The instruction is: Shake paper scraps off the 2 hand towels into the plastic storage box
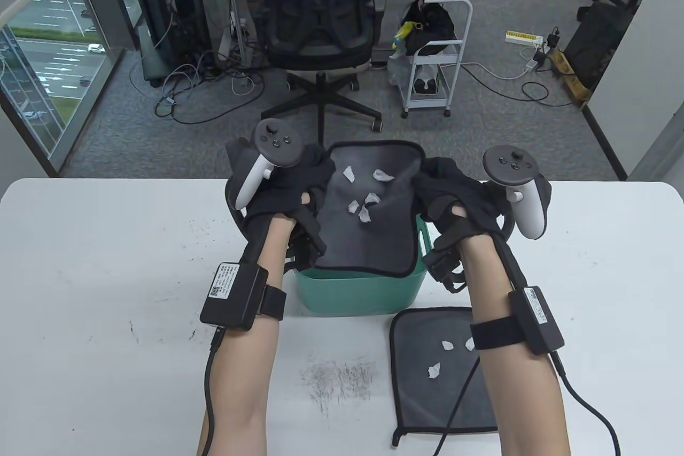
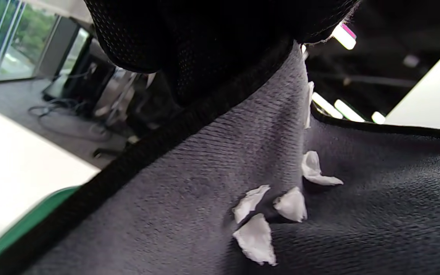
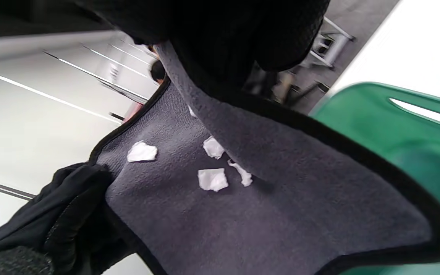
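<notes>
A grey hand towel (image 1: 368, 221) with black edging hangs tilted above the green plastic storage box (image 1: 363, 293), with several white paper scraps (image 1: 366, 205) on it. My left hand (image 1: 291, 188) grips the towel's far left corner and my right hand (image 1: 449, 194) grips its far right corner. The scraps (image 2: 266, 214) sit in a fold of the towel (image 2: 357, 214) in the left wrist view. The right wrist view shows the towel (image 3: 281, 214), its scraps (image 3: 212, 178) and the box rim (image 3: 395, 95). A second grey towel (image 1: 433, 376) with three scraps (image 1: 434, 369) lies flat at the near right.
The white table (image 1: 107, 274) carries dark smudges (image 1: 342, 378) near its front edge. Beyond the far edge stand an office chair (image 1: 320, 23) and a small cart (image 1: 438, 49). Cables run from both wrist units along my forearms.
</notes>
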